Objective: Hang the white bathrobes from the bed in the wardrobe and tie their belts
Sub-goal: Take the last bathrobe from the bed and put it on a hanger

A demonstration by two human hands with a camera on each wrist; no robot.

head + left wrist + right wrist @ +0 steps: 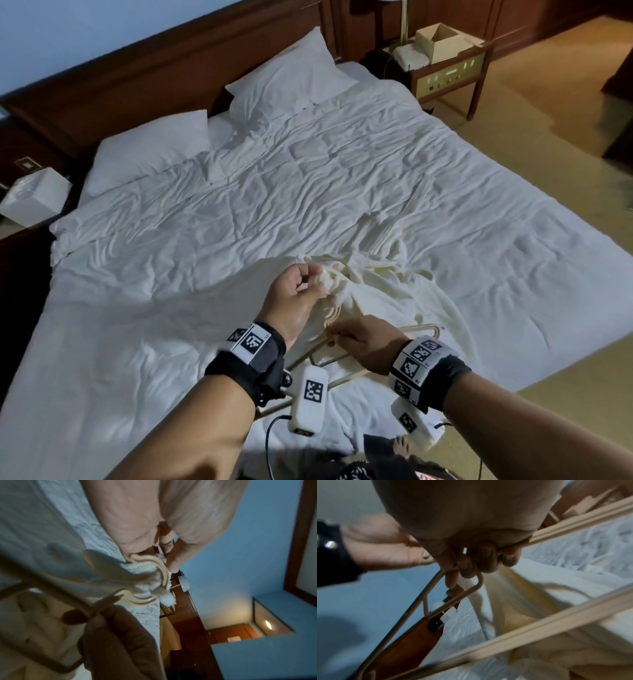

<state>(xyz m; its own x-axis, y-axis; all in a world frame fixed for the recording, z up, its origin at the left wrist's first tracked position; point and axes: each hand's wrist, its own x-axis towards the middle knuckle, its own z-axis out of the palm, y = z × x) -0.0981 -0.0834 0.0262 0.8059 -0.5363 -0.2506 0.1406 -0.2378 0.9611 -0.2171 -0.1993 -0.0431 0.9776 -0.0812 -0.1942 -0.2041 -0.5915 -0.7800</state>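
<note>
Two pillows (150, 156) are lying well beyond the two hands, left hand (297, 294) and right hand (366, 339), which are gripping one cream robe (394, 291) and a bunch of hangers (342, 359) too tangled to count, one box (442, 39) sitting far off.

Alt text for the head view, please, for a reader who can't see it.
Two hands work over a rumpled white bed: the left hand pinches a bunched cream bathrobe together with hanger hooks, while the right hand grips beige hangers lying under the robe. Two pillows lie by the wooden headboard.
</note>
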